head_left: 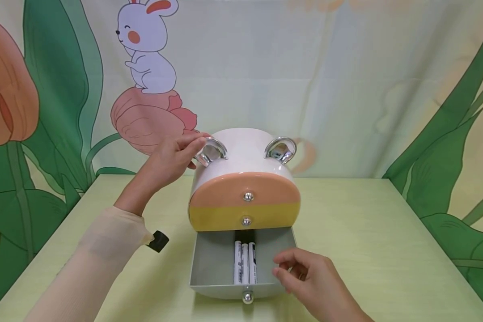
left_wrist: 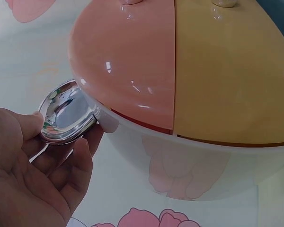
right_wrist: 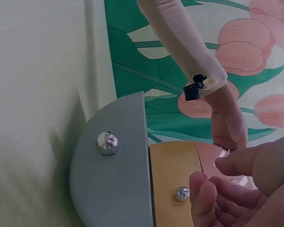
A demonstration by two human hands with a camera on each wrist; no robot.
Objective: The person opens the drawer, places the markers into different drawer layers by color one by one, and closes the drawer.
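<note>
A small rounded cabinet (head_left: pixel 241 150) with a white shell stands on the table, with two shiny silver ears on top. My left hand (head_left: pixel 170 157) holds the left ear (left_wrist: pixel 68 113) between thumb and fingers. Above the pulled-out grey bottom drawer (head_left: pixel 211 261), the orange drawer (head_left: pixel 221 190) and yellow drawer (head_left: pixel 217 219) are closed. Three white pens or markers (head_left: pixel 244 264) lie side by side in the grey drawer. Just right of that drawer, my right hand (head_left: pixel 319 277) hovers with loosely bent fingers and nothing between them. Its thumb and fingertips also show in the right wrist view.
Each drawer front carries a round silver knob (head_left: pixel 247 297). The pale green table (head_left: pixel 366 232) extends on both sides of the cabinet. Behind it hangs a cloth backdrop (head_left: pixel 241 67) printed with a rabbit, flowers and leaves. A black device (head_left: pixel 158 241) sits at my left wrist.
</note>
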